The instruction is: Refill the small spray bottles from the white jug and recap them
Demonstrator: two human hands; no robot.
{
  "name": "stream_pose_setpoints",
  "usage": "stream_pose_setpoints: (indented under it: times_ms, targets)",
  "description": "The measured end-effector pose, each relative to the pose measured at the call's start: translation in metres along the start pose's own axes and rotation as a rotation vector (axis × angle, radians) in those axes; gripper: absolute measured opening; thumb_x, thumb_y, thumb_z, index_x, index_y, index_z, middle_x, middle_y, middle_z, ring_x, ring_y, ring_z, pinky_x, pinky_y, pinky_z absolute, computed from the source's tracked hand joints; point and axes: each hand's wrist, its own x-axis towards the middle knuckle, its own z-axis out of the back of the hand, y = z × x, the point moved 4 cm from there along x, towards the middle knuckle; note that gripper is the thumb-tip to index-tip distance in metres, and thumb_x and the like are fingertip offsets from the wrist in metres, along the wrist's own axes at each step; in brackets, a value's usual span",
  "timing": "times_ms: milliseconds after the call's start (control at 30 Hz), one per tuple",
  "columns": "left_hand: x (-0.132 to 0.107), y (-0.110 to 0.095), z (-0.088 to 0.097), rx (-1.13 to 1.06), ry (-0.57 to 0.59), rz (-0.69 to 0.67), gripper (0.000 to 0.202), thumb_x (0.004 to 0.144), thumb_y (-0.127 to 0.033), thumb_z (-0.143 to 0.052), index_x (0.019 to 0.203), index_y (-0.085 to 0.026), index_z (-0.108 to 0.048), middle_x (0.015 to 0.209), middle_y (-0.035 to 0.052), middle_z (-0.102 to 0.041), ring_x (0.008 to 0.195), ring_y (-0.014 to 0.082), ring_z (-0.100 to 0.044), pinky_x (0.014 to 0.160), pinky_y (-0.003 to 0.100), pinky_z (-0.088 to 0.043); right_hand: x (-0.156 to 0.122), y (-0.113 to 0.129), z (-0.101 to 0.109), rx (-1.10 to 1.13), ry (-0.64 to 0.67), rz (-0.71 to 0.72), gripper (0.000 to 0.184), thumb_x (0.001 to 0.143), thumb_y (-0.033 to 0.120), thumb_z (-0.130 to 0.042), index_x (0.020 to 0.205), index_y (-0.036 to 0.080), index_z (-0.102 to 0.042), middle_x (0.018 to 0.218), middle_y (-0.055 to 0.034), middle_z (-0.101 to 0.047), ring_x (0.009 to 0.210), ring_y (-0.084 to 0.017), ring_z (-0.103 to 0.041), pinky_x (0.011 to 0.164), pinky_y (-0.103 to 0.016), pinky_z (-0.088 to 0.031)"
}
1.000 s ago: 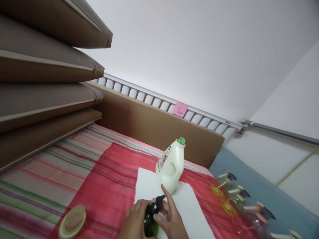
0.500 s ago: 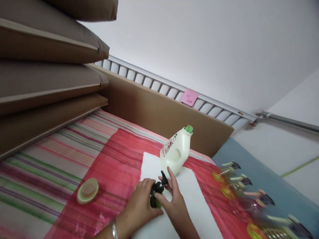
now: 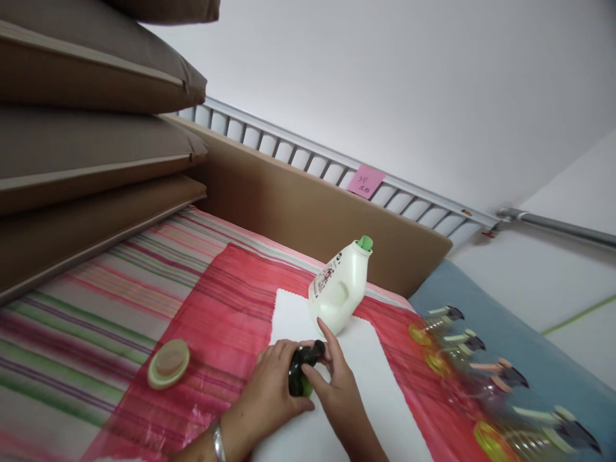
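Observation:
Both my hands hold a small dark bottle (image 3: 299, 375) with a black pump top over a white cloth (image 3: 366, 378). My left hand (image 3: 272, 394) wraps around the bottle's body. My right hand (image 3: 337, 385) pinches the black pump head, its forefinger stretched out. Just beyond them a white jug (image 3: 339, 289) with a green spout stands on the cloth's far edge.
A red striped sheet (image 3: 216, 333) covers the striped surface. A round green lid (image 3: 168, 364) lies at the left. Several clear spray bottles (image 3: 474, 366) lie on blue fabric at the right. Brown cushions (image 3: 86, 128) are stacked at the left, a cardboard panel (image 3: 298, 218) behind.
The pump head has turned from pointing up to pointing sideways toward the jug. My hands stayed on the bottle. The view dropped, bringing my wrists into sight.

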Motion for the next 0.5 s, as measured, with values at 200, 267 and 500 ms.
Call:
stream_pose_setpoints:
  times_ms: [200,267,500]
  targets:
    - [0.0005,0.0033,-0.002,-0.012,-0.021,0.005,0.06,0.061,-0.029,-0.073,0.115,-0.024,-0.048,0.113,0.006,-0.056,0.102,0.0251,-0.052,0.089,0.038,-0.039,-0.0005,0.0037,0.0031,-0.113,-0.086,-0.037,0.069,0.07,0.025,-0.061,0.134,0.021,-0.038,0.107,-0.0063,-0.063,0.099,-0.023,-0.059,0.093,-0.041,-0.044]
    - [0.0012,0.0039,-0.0034,-0.014,-0.007,-0.003,0.063,0.059,-0.027,-0.074,0.116,-0.025,-0.048,0.114,0.0052,-0.056,0.103,0.0249,-0.051,0.09,0.038,-0.039,-0.0009,0.0053,0.0008,-0.051,-0.033,-0.03,0.066,0.074,0.024,-0.056,0.136,0.022,-0.035,0.105,-0.0055,-0.064,0.098,-0.021,-0.059,0.093,-0.039,-0.045]
    - [0.0011,0.0031,-0.0029,0.008,-0.013,-0.013,0.061,0.061,-0.028,-0.074,0.116,-0.024,-0.047,0.114,0.005,-0.056,0.103,0.024,-0.051,0.09,0.037,-0.039,-0.0019,0.002,0.0013,-0.072,-0.083,-0.024,0.062,0.07,0.024,-0.061,0.13,0.022,-0.044,0.107,-0.0054,-0.064,0.1,-0.023,-0.059,0.094,-0.039,-0.045]
